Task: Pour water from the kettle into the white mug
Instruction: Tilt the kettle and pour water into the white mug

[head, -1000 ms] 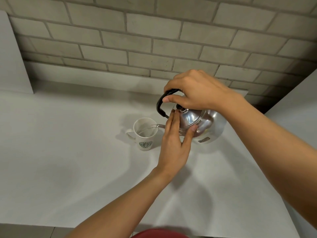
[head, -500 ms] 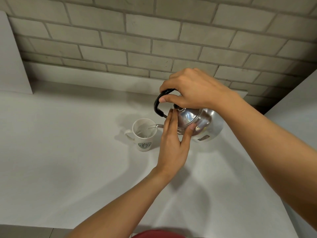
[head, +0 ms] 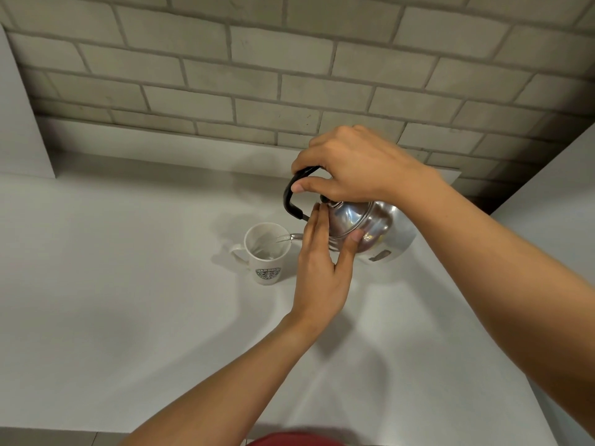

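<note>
Kettle [head: 370,226]: steel, tilted, spout over the white mug [head: 266,252]; I see a thin stream of water entering it.
Mug: upright on the table [head: 128,268], just left of the kettle, handle facing left.
Right hand [head: 357,165]: grip closed around the black handle [head: 291,201], carrying the kettle.
Left hand [head: 322,262]: fingers flat, pressing the lid [head: 346,217]; grip not closed on anything.
Risk: I judge a steeper tilt could overshoot the rim; a hot lid could make my left hand flinch.
</note>
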Demonstrator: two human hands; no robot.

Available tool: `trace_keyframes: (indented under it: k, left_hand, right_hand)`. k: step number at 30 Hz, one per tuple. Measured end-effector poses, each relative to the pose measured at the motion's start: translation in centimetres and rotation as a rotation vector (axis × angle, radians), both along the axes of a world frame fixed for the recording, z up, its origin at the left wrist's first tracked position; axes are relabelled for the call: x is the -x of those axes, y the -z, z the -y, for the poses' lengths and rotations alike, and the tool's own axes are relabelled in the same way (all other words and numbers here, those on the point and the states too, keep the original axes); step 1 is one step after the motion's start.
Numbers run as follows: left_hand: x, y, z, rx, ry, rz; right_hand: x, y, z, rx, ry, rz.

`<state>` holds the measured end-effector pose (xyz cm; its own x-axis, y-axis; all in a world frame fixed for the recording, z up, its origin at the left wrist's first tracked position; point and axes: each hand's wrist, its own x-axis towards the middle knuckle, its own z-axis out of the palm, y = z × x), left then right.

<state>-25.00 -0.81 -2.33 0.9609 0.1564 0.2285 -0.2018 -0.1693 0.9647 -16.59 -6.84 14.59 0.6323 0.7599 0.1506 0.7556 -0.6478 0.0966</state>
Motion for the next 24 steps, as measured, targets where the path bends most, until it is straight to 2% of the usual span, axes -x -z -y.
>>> trace_keyframes:
  k: [24]
  left_hand:
    - [-0.04,-0.72,0.08,0.005,-0.040,0.005]
  right_hand:
    - [-0.02,-0.94,-0.97,0.061,-0.008,0.014]
